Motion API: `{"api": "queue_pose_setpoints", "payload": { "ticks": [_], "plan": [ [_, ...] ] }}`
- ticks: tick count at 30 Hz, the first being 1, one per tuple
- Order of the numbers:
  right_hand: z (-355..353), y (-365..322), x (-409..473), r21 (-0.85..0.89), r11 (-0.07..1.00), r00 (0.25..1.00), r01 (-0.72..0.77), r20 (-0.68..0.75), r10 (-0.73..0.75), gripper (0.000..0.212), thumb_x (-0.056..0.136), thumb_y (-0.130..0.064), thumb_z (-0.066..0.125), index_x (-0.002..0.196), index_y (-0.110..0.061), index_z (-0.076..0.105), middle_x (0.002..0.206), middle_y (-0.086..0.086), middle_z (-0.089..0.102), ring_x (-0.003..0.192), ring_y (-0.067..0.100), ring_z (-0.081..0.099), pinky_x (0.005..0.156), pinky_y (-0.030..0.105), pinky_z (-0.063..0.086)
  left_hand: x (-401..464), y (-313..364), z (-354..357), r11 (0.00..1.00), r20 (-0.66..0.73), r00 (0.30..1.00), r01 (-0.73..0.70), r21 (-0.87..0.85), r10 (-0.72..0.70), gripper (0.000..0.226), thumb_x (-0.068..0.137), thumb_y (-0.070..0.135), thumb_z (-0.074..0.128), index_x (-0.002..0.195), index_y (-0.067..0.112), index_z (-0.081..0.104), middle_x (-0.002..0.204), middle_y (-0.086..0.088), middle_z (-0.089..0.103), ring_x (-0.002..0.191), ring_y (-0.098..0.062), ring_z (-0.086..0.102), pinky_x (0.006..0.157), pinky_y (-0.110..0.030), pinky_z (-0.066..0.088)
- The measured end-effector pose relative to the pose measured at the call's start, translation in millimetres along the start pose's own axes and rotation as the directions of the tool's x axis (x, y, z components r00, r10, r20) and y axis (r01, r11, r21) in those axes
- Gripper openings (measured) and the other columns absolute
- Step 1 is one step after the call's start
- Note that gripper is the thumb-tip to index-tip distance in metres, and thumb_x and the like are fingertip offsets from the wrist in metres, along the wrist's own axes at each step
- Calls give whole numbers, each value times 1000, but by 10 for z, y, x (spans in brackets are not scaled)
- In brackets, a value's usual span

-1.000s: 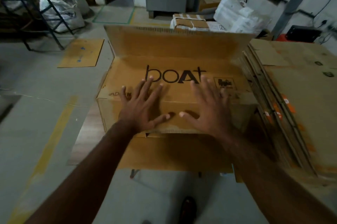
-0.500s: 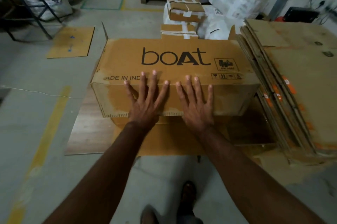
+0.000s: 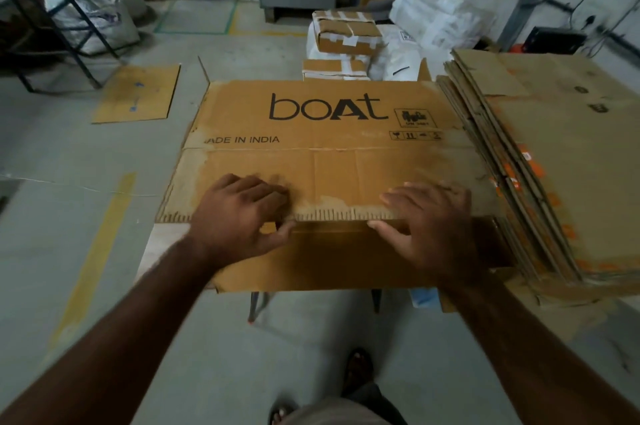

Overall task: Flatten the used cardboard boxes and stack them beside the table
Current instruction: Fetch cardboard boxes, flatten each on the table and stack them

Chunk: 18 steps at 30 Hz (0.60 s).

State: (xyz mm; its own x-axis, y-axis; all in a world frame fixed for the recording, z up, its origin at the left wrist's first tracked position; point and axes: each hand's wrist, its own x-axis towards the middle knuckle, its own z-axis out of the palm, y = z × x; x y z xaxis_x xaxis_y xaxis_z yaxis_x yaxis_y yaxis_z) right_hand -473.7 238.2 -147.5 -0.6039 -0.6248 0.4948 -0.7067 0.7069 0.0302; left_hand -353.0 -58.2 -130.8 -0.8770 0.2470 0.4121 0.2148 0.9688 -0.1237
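A brown "boAt" cardboard box lies pressed flat on the low table, printed side up. My left hand grips its near edge at the left, fingers curled on top and thumb under the edge. My right hand holds the same edge further right, fingers on top and thumb tucked beneath. Another brown cardboard sheet lies under the box and sticks out toward me. A stack of flattened boxes rests just to the right, touching the box's right side.
On the floor at the far left lies a loose cardboard sheet. Taped parcels and white sacks stand behind the table. A metal rack fills the back left. A yellow floor line runs left of the table. My foot is below.
The box has gone from half-standing to lying flat. Both hands slid back from pressing with spread fingers on its face to gripping its near edge.
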Motion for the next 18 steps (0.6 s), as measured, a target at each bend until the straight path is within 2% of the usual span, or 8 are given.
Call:
{"api": "queue_pose_setpoints", "payload": {
  "ticks": [2,4,6,8,10,13,15,18],
  "plan": [
    [-189,52,166,-17,1000,991,22,-129,-24,45,91,-57,55,113,-21,71,110,1,74,107,26,65,99,49,37,107,-39,-183,1000,-157,987,29,9,-27,38,96,45,57,102,13,77,100,-6,77,85,-25,72,73,-35,49],
    [-297,164,416,-37,999,963,-11,-269,1,37,94,-51,61,113,-20,67,105,3,73,102,28,64,96,48,39,263,-161,-308,994,-280,958,83,65,-61,32,100,37,56,105,11,74,97,-9,77,83,-27,72,75,-37,47],
    [-359,314,723,-16,995,914,-94,-397,80,36,94,-48,67,115,-19,61,104,6,70,100,31,62,95,48,41,459,-331,-356,967,-372,914,222,123,-162,30,104,32,52,117,11,69,109,-11,74,96,-31,69,86,-43,43],
    [-327,470,1048,15,992,895,-124,-429,119,31,94,-40,67,112,-16,57,107,9,66,100,31,60,92,48,44,673,-486,-309,919,-383,870,378,110,-312,33,103,25,50,132,10,58,135,-16,62,121,-35,58,101,-48,36],
    [-170,587,1314,55,988,938,-144,-310,154,27,93,-33,63,111,-13,57,119,12,62,109,32,59,93,49,48,851,-568,-182,897,-238,886,430,101,-398,39,98,21,50,137,11,51,156,-20,40,142,-39,40,113,-57,28],
    [178,676,1445,60,973,975,-224,21,223,50,95,-37,62,137,-11,53,154,16,44,139,37,44,108,56,43,964,-592,58,884,95,880,457,96,-465,61,90,36,55,147,22,40,167,-16,17,149,-40,26,109,-66,30],
    [377,734,1373,80,963,949,-256,211,235,60,102,-46,51,153,-17,39,165,12,29,151,35,29,117,60,32,939,-585,237,849,229,820,522,76,-525,68,91,49,51,153,30,32,164,-12,21,146,-37,29,106,-66,33],
    [555,807,1239,93,957,864,-276,460,204,66,106,-59,28,163,-27,19,172,3,11,158,26,9,125,55,9,843,-602,448,822,290,783,569,21,-550,64,96,59,25,153,32,36,158,-8,35,144,-33,34,110,-61,28]
  ]
}}
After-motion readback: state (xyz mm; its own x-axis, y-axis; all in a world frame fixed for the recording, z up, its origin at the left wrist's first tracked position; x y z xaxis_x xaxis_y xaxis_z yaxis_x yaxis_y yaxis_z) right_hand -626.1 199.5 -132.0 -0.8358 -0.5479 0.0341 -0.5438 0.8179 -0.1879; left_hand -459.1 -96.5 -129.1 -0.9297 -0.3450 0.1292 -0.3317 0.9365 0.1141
